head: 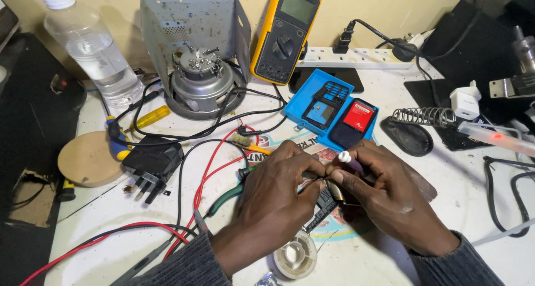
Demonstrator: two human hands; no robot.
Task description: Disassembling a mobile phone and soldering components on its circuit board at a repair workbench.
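My left hand (276, 194) and my right hand (382, 194) meet at the middle of the white bench, fingertips pinched together on a small dark part with thin wire (320, 177). The right hand also grips a small purple tool with a white cap (346, 159). Under the hands lies a black ribbed piece (322, 208). Green-handled pliers (225, 198) stick out from beneath the left hand. What exactly sits between the fingertips is mostly hidden.
A blue tray (312, 88) with phone parts, a yellow multimeter (287, 32), a motor in a metal bracket (200, 80), a water bottle (92, 46), a black plug (153, 163), solder spool (294, 256), soldering iron stand (418, 121), and red and black leads (206, 174) surround me.
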